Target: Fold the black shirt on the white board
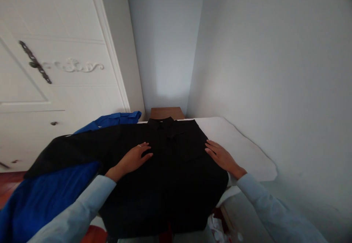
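Note:
A black collared shirt (165, 177) is spread over a white padded board (236, 144), its collar at the far side and one sleeve stretched out to the left. My left hand (133, 160) lies on the shirt's left chest area, fingers extended and a ring on one of them. At the shirt's right edge my right hand (222, 158) rests with its fingers stretched over the cloth. Neither hand is closed on the fabric. The shirt's lower part hangs over the near edge of the board.
Blue cloth (55, 199) lies under and beside the black sleeve on the left. A white wardrobe (68, 41) with dark metal handles stands at the left. Grey walls (261, 59) meet behind the board, where a brown wooden surface (167, 113) shows. White and red items (217, 224) sit below right.

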Available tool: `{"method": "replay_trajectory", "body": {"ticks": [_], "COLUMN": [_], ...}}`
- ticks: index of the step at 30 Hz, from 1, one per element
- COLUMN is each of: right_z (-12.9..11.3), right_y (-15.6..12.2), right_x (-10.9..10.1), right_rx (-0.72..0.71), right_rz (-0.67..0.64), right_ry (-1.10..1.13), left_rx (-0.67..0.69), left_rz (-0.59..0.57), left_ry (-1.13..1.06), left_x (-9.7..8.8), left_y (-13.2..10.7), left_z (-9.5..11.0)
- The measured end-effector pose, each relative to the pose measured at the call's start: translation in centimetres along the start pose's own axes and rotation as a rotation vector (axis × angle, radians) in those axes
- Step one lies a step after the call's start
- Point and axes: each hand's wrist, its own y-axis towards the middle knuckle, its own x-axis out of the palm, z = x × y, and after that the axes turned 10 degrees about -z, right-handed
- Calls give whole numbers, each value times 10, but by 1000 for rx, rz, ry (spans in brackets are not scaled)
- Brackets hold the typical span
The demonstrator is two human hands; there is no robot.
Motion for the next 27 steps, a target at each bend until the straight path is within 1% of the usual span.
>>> {"method": "replay_trajectory", "body": {"ticks": [2, 5, 7, 8, 10, 12, 14, 17, 20, 23, 25, 27], "right_z": [-1, -3, -5, -5, -5, -4, -3, -2, -7, -15, -21, -27], "right_y": [0, 0, -1, -1, -2, -3, -4, -3, 6, 32, 59, 91], "right_x": [0, 0, -1, -1, -2, -1, 0, -1, -5, -9, -11, -10], "right_rx": [1, 2, -1, -2, -1, 0, -1, 9, 58, 62, 0, -92], "right_rz": [16, 28, 19, 15, 8, 16, 28, 46, 88, 132, 128, 77], "right_ry": [-7, -25, -35, -39, -41, -34, -20, 12, 46, 29, 6, -13], "left_rx": [-3, -10, -73, -118, -219, -298, -329, -288, -218, -195, -206, -227], "left_rz": [5, 71, 77, 79, 87, 109, 130, 124, 94, 72, 55, 30], "left_ry": [30, 24, -43, -83, -227, -406, -551, -693, -821, -911, -955, -985], "left_x": [-10, -18, -15, -12, -4, 6, 14, 21, 19, 13, 12, 12], "left_y": [7, 26, 45, 56, 77, 96, 108, 113, 109, 106, 106, 106], "left_z": [24, 67, 90, 98, 106, 105, 98, 87, 79, 73, 69, 67]}}
